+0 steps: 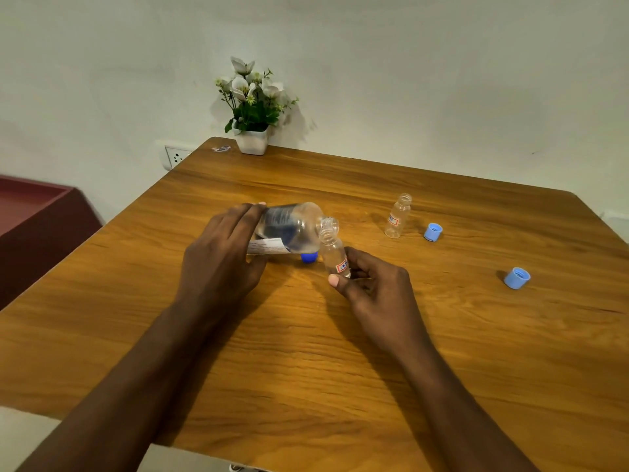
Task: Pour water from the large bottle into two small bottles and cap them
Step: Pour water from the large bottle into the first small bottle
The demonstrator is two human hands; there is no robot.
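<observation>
My left hand (221, 257) grips the large clear bottle (289, 229), tipped nearly on its side with its open mouth pointing right. That mouth meets the neck of a small clear bottle (332, 248), which my right hand (371, 284) holds slightly tilted just above the table. A dark blue cap (309, 257) lies on the table under the large bottle. The second small bottle (397, 216) stands upright and uncapped to the right. Two light blue caps lie apart from it, one (433, 232) close by and one (516, 278) farther right.
The wooden table (306, 352) carries a white pot of flowers (252, 107) at its far edge, with a small scrap (221, 148) beside it. A wall socket (177, 157) sits behind the table's left corner. A dark red cabinet (37, 216) stands to the left.
</observation>
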